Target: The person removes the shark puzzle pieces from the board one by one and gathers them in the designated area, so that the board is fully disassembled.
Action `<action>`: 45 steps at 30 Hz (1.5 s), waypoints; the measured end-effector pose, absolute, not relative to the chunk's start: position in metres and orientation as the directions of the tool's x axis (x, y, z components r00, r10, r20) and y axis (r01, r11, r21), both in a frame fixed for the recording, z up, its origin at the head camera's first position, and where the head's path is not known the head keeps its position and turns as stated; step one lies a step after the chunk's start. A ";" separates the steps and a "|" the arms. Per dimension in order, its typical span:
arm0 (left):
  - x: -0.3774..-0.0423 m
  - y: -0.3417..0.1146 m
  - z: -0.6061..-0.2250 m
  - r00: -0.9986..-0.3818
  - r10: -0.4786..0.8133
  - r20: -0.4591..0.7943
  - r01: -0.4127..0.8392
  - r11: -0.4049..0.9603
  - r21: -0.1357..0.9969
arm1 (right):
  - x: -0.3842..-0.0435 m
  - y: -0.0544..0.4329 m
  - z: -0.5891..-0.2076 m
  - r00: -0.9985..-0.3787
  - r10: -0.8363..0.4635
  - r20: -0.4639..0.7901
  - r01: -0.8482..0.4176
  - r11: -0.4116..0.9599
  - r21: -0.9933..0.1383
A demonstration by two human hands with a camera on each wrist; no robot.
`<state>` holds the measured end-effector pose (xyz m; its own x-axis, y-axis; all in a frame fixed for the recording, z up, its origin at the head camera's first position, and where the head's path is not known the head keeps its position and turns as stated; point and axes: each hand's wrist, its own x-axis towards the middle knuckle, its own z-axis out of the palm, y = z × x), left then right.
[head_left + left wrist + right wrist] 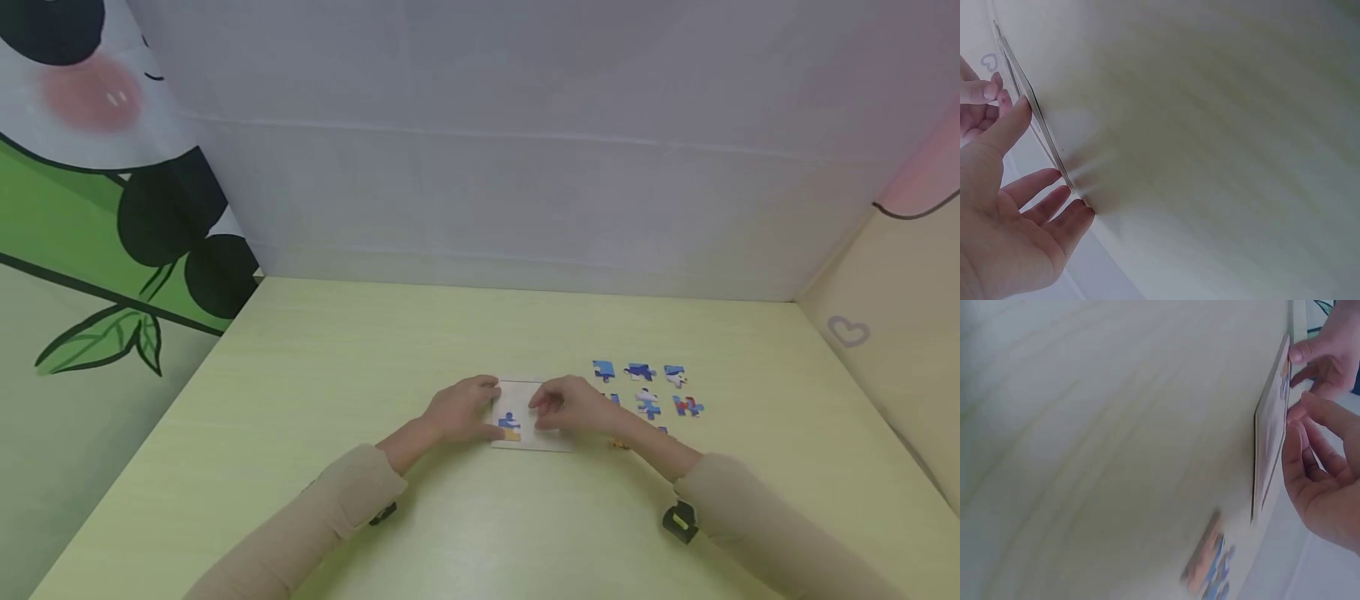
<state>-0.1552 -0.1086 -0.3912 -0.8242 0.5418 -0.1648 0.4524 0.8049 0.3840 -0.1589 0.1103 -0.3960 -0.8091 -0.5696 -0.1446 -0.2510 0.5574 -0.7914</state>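
Observation:
A white puzzle board (552,442) lies flat on the table. In its lower left corner sit joined jigsaw pieces (510,422), blue above and yellow below. My left hand (462,410) holds the board by its left side, thumb near the lower corner and fingertips at the upper edge; the left wrist view shows the thumb (1019,115) on the board's rim. Over the board's right half is my right hand (577,407), fingers bent and thumb near the index finger. No piece shows between those fingertips (1307,397) in any view.
Loose jigsaw pieces, several of them, lie to the right of the board, among them a blue one (603,370) and a red and blue one (687,406). My right forearm partly covers others. A pale wall (525,217) rises behind the table (360,350).

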 end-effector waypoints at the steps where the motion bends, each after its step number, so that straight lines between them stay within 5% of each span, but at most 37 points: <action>1: -0.155 -0.109 -0.391 -0.824 0.542 -0.164 0.453 0.805 0.383 | -0.160 0.104 -0.398 -0.810 -0.568 -0.146 -0.250 0.560 -0.790; 45: -0.162 -0.124 -0.395 -0.750 0.634 -0.188 0.530 0.747 0.401 | -0.159 0.075 -0.399 -0.779 -0.601 -0.181 -0.206 0.518 -0.830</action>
